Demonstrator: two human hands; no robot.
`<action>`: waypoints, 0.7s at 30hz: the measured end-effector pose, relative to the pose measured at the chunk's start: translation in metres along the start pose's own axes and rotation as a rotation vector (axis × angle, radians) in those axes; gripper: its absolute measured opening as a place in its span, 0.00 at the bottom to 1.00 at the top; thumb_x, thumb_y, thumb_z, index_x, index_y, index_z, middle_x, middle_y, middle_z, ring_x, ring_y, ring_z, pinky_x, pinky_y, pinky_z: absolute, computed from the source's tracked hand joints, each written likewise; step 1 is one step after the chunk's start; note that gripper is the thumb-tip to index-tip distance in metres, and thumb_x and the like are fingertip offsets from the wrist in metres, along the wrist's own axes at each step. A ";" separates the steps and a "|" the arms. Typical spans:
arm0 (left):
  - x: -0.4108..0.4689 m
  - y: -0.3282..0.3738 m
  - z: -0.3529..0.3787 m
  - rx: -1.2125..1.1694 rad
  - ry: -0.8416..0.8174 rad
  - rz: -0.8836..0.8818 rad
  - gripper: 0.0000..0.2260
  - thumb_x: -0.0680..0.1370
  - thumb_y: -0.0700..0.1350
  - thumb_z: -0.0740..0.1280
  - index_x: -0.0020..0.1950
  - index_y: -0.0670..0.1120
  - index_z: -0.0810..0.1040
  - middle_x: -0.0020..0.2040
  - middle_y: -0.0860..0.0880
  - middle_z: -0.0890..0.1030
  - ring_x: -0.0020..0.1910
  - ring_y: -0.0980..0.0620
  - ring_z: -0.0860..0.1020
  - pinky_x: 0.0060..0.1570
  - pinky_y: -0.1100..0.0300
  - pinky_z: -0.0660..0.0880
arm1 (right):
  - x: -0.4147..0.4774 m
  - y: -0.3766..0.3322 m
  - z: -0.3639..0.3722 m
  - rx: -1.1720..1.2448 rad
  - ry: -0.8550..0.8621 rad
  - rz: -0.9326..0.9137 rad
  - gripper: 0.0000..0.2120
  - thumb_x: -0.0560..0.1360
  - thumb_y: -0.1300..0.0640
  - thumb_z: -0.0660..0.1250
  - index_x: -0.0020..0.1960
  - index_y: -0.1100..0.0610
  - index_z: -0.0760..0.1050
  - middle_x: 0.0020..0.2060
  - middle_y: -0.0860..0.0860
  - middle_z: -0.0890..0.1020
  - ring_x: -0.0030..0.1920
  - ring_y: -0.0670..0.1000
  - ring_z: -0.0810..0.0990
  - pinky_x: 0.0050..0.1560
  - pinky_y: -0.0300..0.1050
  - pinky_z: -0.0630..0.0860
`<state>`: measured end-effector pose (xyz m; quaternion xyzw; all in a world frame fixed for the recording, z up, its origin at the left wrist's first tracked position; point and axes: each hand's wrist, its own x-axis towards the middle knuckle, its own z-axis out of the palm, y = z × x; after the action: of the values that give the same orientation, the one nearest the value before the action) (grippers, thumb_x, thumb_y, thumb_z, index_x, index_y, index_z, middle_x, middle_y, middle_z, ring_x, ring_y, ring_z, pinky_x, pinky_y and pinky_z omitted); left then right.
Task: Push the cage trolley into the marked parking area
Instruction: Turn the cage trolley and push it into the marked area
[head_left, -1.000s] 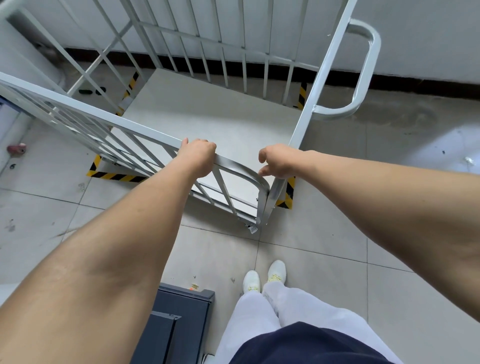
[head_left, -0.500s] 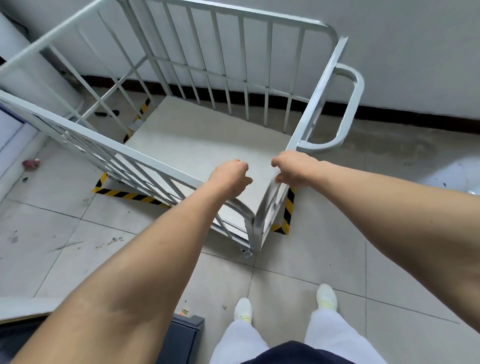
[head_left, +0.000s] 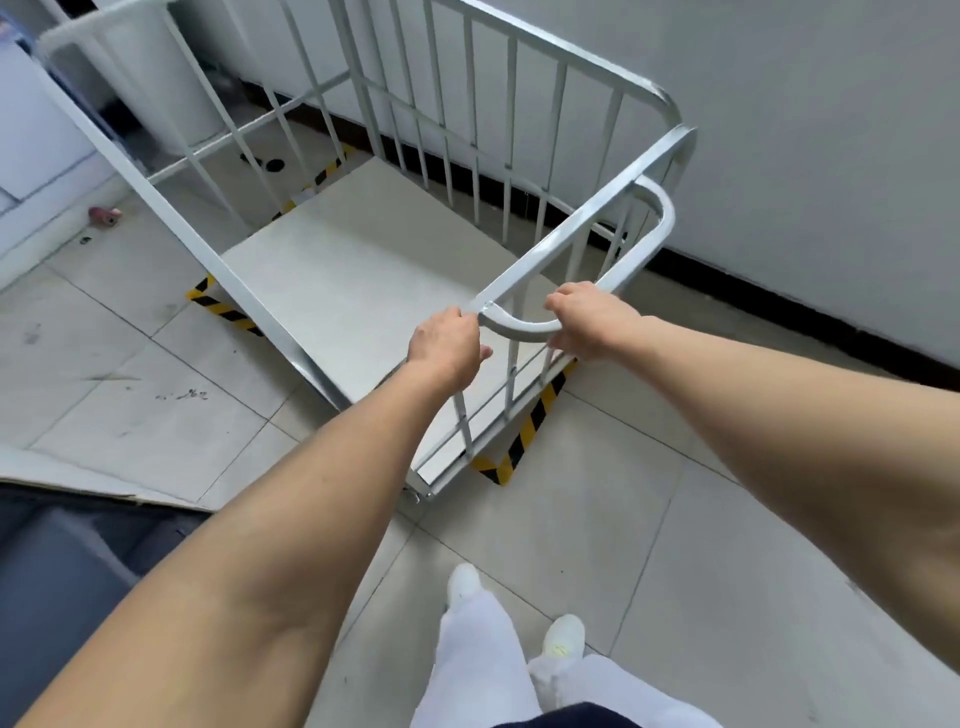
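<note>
currently left hand (head_left: 447, 348) curls over the trolley (head_left: 363, 291) rail, right hand (head_left: 587, 322) round its handle (head_left: 519, 328); uneven push risks swinging the corner past the tape (head_left: 524, 431) at 6 o'clock.

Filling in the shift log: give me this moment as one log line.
left hand: grips top rail | right hand: grips handle loop | cage trolley: over striped floor marking

**Floor (head_left: 597, 519) at parking corner**

Pale tiles, scuffed. The trolley (head_left: 363, 291) stood on them, over yellow-black striped tape (head_left: 524, 431) showing at its deck corners. Small pink object (head_left: 105, 215) lay near left wall; flat cardboard sheet (head_left: 78, 480) lay nearer, left.
</note>
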<state>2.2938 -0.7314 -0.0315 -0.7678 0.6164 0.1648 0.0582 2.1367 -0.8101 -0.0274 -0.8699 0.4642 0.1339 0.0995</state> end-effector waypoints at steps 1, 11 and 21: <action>0.000 0.003 0.002 0.010 -0.001 -0.027 0.19 0.81 0.52 0.60 0.68 0.41 0.70 0.64 0.42 0.73 0.65 0.42 0.72 0.61 0.51 0.69 | 0.001 0.007 0.000 -0.008 -0.006 -0.014 0.20 0.76 0.50 0.66 0.65 0.59 0.72 0.61 0.56 0.75 0.64 0.57 0.71 0.63 0.53 0.72; 0.026 0.017 0.007 -0.034 -0.035 -0.261 0.21 0.81 0.54 0.60 0.67 0.41 0.71 0.65 0.42 0.72 0.67 0.42 0.70 0.61 0.50 0.71 | 0.033 0.045 0.002 -0.023 -0.046 -0.121 0.21 0.78 0.49 0.64 0.66 0.58 0.72 0.62 0.55 0.75 0.66 0.56 0.70 0.63 0.51 0.72; 0.043 0.061 0.021 -0.109 0.001 -0.441 0.41 0.72 0.68 0.64 0.71 0.38 0.66 0.67 0.41 0.72 0.68 0.41 0.69 0.67 0.51 0.67 | 0.049 0.083 0.004 -0.076 -0.102 -0.307 0.06 0.78 0.55 0.64 0.52 0.57 0.76 0.44 0.52 0.75 0.51 0.55 0.77 0.44 0.45 0.71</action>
<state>2.2387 -0.7799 -0.0579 -0.8862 0.4237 0.1805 0.0511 2.0929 -0.8929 -0.0508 -0.9258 0.3150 0.1785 0.1091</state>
